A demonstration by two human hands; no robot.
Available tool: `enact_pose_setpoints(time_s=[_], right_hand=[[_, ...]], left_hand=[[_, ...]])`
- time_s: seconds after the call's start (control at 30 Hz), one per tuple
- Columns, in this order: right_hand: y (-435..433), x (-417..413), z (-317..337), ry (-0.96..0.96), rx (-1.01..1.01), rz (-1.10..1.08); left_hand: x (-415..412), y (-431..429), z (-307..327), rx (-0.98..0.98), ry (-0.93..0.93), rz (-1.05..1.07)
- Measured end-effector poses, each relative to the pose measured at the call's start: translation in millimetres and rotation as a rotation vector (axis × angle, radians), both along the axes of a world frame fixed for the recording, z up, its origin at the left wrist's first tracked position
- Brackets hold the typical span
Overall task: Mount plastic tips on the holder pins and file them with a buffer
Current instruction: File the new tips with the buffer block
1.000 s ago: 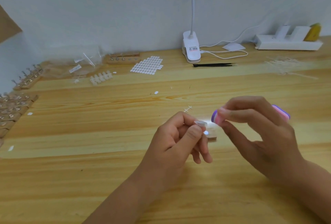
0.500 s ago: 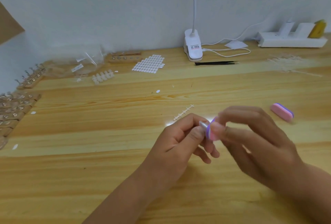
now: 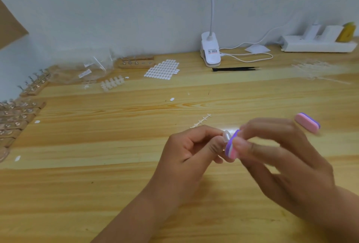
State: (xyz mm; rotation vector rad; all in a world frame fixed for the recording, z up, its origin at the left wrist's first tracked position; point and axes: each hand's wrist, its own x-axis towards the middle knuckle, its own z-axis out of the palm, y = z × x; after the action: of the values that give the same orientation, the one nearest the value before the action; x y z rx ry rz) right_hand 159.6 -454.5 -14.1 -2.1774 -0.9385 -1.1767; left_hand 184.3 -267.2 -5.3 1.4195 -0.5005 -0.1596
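The pale grained wooden worktop (image 3: 97, 194) carries everything; over its near middle the blurred right hand (image 3: 281, 165) and the left hand (image 3: 186, 161) come together, each pinching a small thing; rows of wooden holder blocks with metal pins (image 3: 17, 118) line the left edge; a white power strip (image 3: 318, 43) sits at the far right corner; a white clip lamp base (image 3: 210, 52) stands at the far edge; a sheet of white oval adhesive tabs (image 3: 162, 70) lies to its left; black tweezers (image 3: 235, 69) lie just in front of the lamp; a spare pink-and-purple buffer block (image 3: 308, 125) lies flat toward the right edge, just beyond the right hand; a like pink-and-purple oval buffer (image 3: 231, 145) sits between the right thumb and fingers; its end touches the clear plastic tip (image 3: 227, 136) held between the left thumb and forefinger.
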Motion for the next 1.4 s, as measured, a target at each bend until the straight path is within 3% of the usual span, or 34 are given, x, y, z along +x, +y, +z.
enact_pose_setpoints(time_s=[0.1,0.47,0.67,0.93,1.0,1.13,1.3,1.4], right_hand=[[-6,3,-2,0.009,-0.06,-0.011],[-6,8,0,0.076,0.04,-0.086],[5,-1,-6,0.078,-0.003,0.024],[-9,12,0,0.121,0.051,-0.191],[-14,16,-3,0.178,-0.02,-0.306],[-20,22,-11,0.475,-0.073,-0.457],[-1,7,-1,0.432,0.095,-0.11],[10,0,2,0.366,0.074,0.012]], left_hand=[[-1,1,-1,0.034,-0.05,0.039],[-1,-1,-1,0.052,-0.017,0.031],[-1,-2,0,0.021,0.033,0.007],[1,0,4,-0.009,0.136,-0.001],[0,1,5,-0.035,0.18,-0.022],[0,2,6,-0.053,0.221,-0.032],[0,2,5,-0.026,0.237,-0.021],[-1,3,4,-0.012,0.236,-0.038]])
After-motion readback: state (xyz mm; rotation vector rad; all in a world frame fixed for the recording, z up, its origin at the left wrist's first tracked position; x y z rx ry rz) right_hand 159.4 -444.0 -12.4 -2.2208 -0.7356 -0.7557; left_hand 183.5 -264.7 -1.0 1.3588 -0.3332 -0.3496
